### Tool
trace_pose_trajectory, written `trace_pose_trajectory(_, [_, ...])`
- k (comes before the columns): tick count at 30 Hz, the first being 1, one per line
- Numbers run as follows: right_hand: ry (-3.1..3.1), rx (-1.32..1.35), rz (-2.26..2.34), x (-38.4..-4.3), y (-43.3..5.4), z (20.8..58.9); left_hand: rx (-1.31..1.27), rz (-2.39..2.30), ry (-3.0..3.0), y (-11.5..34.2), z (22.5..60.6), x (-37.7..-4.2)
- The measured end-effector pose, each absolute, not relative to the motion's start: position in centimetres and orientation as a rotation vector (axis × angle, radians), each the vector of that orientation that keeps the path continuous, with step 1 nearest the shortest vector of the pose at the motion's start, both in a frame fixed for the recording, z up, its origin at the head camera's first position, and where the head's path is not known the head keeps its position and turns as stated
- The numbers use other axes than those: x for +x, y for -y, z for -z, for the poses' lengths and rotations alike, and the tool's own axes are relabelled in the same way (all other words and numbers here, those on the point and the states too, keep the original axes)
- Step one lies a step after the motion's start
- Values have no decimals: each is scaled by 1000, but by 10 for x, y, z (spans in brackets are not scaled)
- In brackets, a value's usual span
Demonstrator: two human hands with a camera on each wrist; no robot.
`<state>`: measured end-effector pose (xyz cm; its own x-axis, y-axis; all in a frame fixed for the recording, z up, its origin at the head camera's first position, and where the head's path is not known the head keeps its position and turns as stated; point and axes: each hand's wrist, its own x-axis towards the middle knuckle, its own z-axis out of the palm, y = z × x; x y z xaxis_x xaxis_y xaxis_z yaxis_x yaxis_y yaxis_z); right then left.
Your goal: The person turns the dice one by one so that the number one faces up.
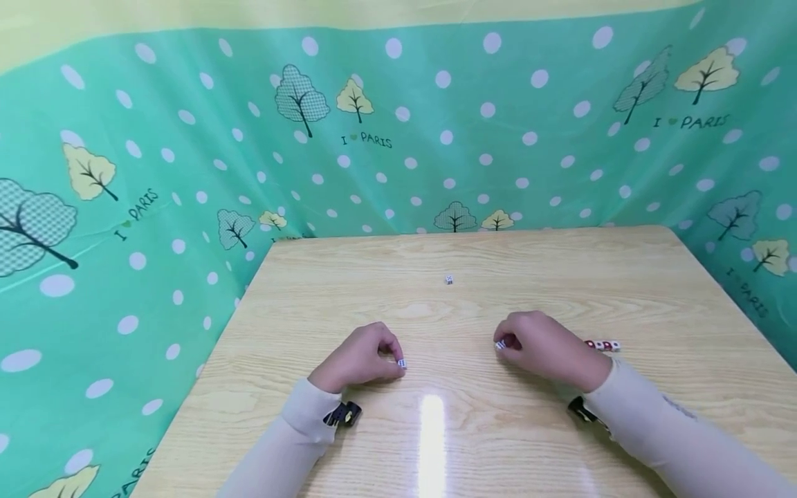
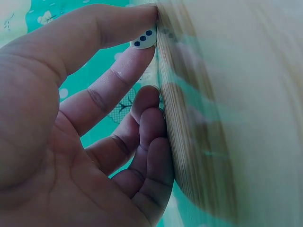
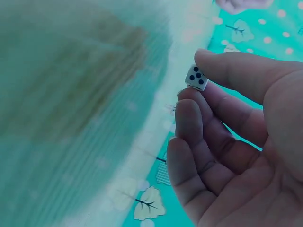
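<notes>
My left hand (image 1: 367, 356) pinches a white die (image 1: 402, 363) between thumb and index finger, low at the tabletop. In the left wrist view that die (image 2: 143, 39) shows three dark pips, and the other fingers curl loosely against the wood. The right hand (image 1: 542, 346) holds another white die (image 1: 500, 344) between thumb and fingertips; a five-pip face of this die (image 3: 196, 77) turns toward the right wrist camera. A third white die (image 1: 449, 279) lies by itself farther back, between the two hands.
Beside the right wrist runs a short row of dice (image 1: 607, 345), white with red faces showing, partly hidden by the hand. The wooden table (image 1: 349, 277) ends at a green dotted curtain (image 1: 423, 173) behind and on both sides.
</notes>
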<state>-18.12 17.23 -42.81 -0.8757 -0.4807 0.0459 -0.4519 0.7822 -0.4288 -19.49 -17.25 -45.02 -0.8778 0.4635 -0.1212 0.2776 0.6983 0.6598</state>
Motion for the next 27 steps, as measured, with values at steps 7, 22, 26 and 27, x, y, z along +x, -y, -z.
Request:
trace_pose_trajectory(7, [-2930, -846, 607, -150, -178, 432, 592, -949, -2626, 173, 453, -194])
trace_pose_trajectory(22, [-2922, -871, 631, -137, -179, 438, 595, -950, -2632, 173, 452, -195])
trace_pose_trajectory(26, [-2950, -904, 578, -137, -178, 438, 601, -946, -2622, 174, 451, -196])
trace_pose_trajectory(27, [-2958, -918, 564, -136, -178, 438, 603, -943, -2621, 173, 451, -197])
